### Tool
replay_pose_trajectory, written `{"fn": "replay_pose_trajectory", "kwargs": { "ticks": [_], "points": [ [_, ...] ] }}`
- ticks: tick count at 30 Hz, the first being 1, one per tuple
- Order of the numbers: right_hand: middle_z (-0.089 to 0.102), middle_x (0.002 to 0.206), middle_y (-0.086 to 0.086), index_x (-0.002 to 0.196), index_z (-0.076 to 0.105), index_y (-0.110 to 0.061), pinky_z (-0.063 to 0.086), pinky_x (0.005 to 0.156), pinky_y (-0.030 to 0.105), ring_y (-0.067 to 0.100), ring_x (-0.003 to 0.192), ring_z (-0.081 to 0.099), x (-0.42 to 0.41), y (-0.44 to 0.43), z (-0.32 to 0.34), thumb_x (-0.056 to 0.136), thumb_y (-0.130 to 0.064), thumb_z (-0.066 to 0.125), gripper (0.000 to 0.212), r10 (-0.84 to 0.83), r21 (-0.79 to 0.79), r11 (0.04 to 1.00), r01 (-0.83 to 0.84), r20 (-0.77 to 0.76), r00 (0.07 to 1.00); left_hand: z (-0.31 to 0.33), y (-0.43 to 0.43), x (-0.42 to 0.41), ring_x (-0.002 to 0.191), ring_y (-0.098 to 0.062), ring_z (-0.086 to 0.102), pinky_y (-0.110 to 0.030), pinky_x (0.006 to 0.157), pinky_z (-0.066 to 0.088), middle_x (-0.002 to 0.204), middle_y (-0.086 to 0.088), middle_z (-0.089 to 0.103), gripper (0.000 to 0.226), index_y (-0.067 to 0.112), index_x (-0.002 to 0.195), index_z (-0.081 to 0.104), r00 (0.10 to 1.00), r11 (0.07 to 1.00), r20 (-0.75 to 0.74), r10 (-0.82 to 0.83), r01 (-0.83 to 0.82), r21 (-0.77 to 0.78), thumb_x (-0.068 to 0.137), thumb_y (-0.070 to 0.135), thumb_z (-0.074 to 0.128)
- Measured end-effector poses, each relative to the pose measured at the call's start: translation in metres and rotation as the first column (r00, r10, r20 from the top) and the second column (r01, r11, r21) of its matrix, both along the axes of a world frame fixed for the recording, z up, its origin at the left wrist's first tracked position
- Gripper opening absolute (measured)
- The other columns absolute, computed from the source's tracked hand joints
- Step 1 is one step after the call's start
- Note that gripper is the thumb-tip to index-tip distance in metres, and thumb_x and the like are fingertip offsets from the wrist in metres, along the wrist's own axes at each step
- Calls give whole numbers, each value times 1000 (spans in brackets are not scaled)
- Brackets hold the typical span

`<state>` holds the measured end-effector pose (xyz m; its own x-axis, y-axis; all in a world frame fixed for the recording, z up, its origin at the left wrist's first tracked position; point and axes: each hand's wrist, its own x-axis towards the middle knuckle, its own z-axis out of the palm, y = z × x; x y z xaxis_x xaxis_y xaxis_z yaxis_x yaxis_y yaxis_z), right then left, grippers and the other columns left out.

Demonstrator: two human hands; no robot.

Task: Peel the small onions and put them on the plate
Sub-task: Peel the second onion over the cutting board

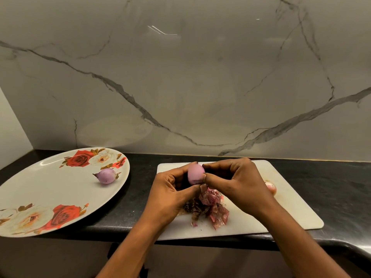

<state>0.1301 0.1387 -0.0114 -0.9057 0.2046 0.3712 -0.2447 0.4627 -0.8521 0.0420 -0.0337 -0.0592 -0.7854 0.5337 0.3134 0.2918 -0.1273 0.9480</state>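
A small pink onion (pixel 195 173) is held above the white cutting board (pixel 291 201). My left hand (pixel 170 195) grips it from the left and below. My right hand (pixel 236 181) pinches it from the right with thumb and fingertips. A strip of skin hangs under the onion. A heap of reddish peels (pixel 208 209) lies on the board beneath my hands. One peeled purple onion (pixel 106 175) rests on the right side of the rose-patterned plate (pixel 50 193). Another small onion (pixel 271 187) lies on the board, partly hidden behind my right hand.
The plate and board sit on a dark countertop (pixel 138 197) whose front edge runs just below them. The plate overhangs that front edge at the left. A marble wall (pixel 180 87) rises right behind the counter.
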Motion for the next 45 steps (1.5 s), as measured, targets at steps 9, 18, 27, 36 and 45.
{"fn": "replay_pose_trajectory", "kwargs": {
  "ticks": [9, 18, 27, 36, 45],
  "points": [
    [82, 95, -10, 106, 82, -27, 64, 81, 27, 10, 89, 78, -4, 9, -4, 86, -18, 82, 22, -26, -8, 1000, 26, 37, 999, -1, -1, -1, 115, -16, 74, -30, 97, 60, 120, 3, 79, 52, 20, 130, 72, 1000, 1000, 24, -19, 19, 8, 82, 6, 85],
    [81, 97, -12, 109, 81, -28, 65, 84, 32, 9, 92, 78, -1, 4, -7, 80, -43, 81, 33, -15, -25, 1000, 15, 9, 1000, -3, 0, -3, 116, -13, 73, -33, 100, 60, 121, 4, 79, 58, 15, 133, 71, 1000, 1000, 20, 13, -13, 11, 78, 9, 87],
    [82, 91, -10, 105, 83, -24, 65, 81, 31, 10, 87, 79, -5, 5, -10, 88, -10, 80, 22, -65, -3, 998, 65, 0, 998, -3, 0, -3, 115, -14, 74, -36, 101, 59, 120, 4, 79, 59, 16, 131, 72, 999, 1000, 40, 28, -28, 11, 75, 12, 88],
    [80, 100, -15, 114, 79, -28, 62, 84, 23, 2, 95, 76, 4, 6, -6, 86, -29, 81, 28, -36, 79, 996, 39, -48, 998, -1, 0, -2, 113, -16, 75, -36, 98, 61, 117, 2, 80, 57, 17, 128, 74, 998, 999, 57, 34, -35, 16, 73, 17, 88],
    [78, 95, -15, 111, 81, -27, 60, 79, 17, 0, 89, 72, 3, 2, -12, 95, -19, 76, 18, -123, 337, 927, 166, -146, 982, -2, 1, -1, 108, -14, 77, -27, 92, 61, 113, 4, 81, 57, 17, 125, 75, 996, 997, 34, 81, -82, 2, 70, 17, 90]
  ]
}}
